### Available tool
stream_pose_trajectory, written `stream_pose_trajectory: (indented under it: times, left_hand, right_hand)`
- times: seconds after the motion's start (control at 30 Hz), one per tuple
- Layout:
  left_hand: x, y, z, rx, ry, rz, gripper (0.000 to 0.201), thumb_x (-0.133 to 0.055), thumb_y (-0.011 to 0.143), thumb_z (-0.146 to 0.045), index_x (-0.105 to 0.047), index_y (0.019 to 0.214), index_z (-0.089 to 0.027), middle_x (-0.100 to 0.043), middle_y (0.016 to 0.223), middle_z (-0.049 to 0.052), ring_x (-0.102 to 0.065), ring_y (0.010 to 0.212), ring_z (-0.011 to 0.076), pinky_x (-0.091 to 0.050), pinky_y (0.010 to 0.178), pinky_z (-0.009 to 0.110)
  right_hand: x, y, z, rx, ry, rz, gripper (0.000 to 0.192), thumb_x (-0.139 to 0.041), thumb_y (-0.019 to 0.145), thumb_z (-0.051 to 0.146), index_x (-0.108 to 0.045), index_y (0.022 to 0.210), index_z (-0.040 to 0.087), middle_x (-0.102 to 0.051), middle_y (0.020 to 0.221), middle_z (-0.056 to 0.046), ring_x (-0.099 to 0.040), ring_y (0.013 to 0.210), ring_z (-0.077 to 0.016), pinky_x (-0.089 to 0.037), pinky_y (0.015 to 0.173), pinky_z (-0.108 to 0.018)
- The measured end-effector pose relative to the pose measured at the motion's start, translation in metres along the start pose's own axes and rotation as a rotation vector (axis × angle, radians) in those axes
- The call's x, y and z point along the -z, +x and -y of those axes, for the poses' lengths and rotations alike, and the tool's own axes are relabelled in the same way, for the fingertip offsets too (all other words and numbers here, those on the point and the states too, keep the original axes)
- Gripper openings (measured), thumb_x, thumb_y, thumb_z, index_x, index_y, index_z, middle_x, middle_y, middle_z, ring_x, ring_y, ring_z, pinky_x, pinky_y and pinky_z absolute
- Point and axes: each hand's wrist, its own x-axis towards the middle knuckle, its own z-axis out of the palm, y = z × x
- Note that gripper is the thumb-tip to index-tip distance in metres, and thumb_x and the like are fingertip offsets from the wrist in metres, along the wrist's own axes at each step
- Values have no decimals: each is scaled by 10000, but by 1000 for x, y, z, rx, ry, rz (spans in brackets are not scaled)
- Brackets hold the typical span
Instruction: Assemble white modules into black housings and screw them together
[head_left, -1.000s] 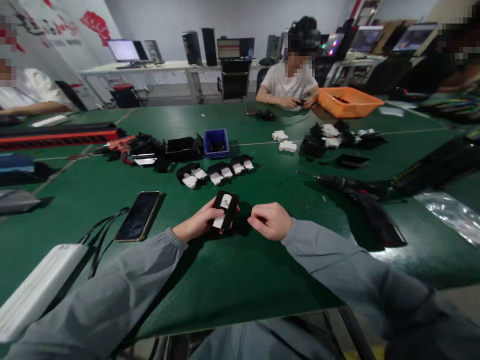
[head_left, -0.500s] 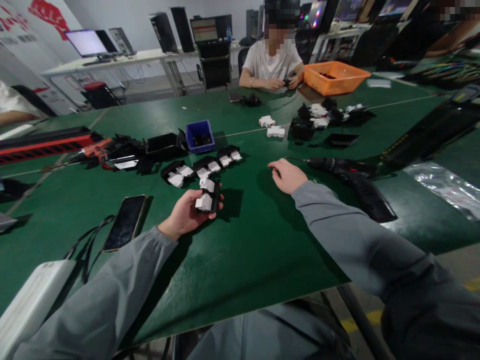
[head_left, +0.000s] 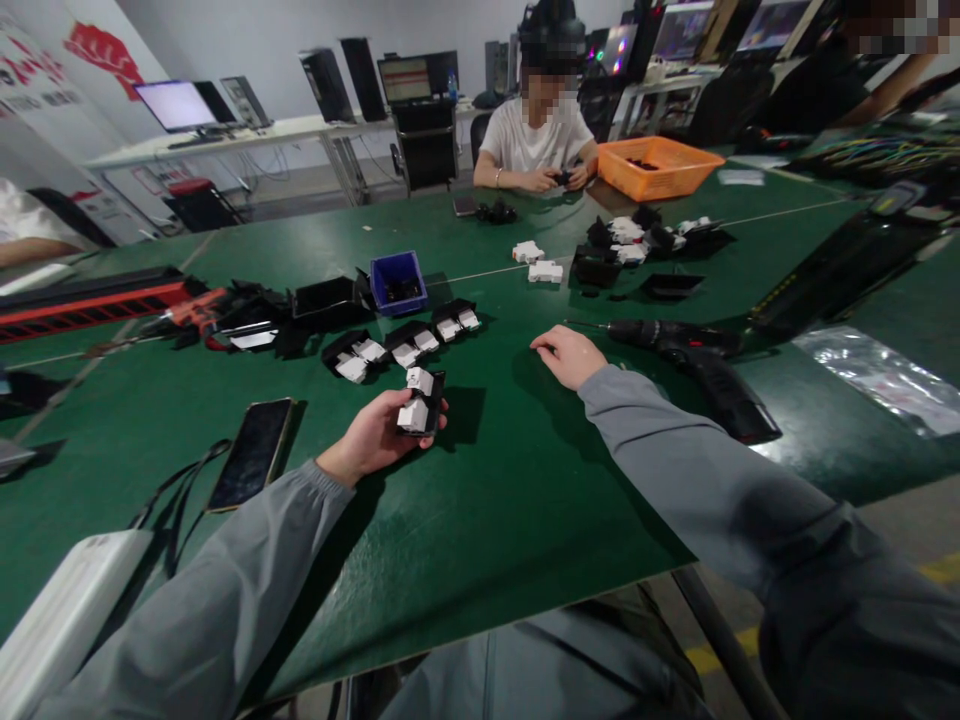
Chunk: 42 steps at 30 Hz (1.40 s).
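Now left hand (head_left: 375, 435) is clamped on a black-white part (head_left: 420, 402), w/ right hand (head_left: 568, 355) loosely curled, holding nothing, resting on table (head_left: 487, 500) just beside black drill (head_left: 690, 350).

Assembly workshop: green worktable (head_left: 487, 520), power screwdriver (head_left: 694, 350).

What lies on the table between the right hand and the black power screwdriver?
Only bare green table: right hand and power screwdriver stand apart, per the head view.
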Motion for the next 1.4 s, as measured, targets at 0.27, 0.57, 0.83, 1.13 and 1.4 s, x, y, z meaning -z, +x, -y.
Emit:
stream_pose_trajectory:
  times: [0.27,0.57,0.83,1.13,1.4]
  left_hand:
    - [2,1,2,-7,25,38,433,-631,804,-351,-618,1177,-131,-704,1044,141,-687,855,276,-524,541,305]
    - [-1,0,1,-24,26,64,460,-630,812,-327,-609,1220,-115,-708,1039,153,-699,824,279,-521,537,313]
    - [0,0,2,-10,27,51,493,-657,798,-339,-590,1236,-123,-708,1031,143,-695,840,276,-529,540,311]
    - [5,1,3,-11,42,85,497,-643,819,-347,-566,1264,-140,-708,1063,138,-697,860,271,-541,549,313]
    - [4,0,3,-15,36,91,499,-637,829,-338,-572,1275,-122,-710,1075,159,-706,868,285,-535,549,311]
  right_hand:
    - [1,4,9,-41,-44,18,203,-579,916,293,-732,997,186,-669,971,-94,-635,872,-230,-506,806,-367]
    - [3,6,6,-191,280,-48,169,-607,864,281,-734,908,179,-700,798,-52,-591,676,-172,-499,677,-326]
    - [5,10,8,-357,658,-61,198,-690,817,348,-697,865,157,-640,685,-27,-522,565,-126,-453,553,-283]
    - [19,3,51,-567,1477,25,107,-618,867,293,-597,825,197,-561,755,8,-426,544,-82,-355,486,-222]
    - [30,-2,60,-612,1611,74,146,-483,881,232,-490,738,207,-486,702,0,-367,529,-110,-372,499,-253]
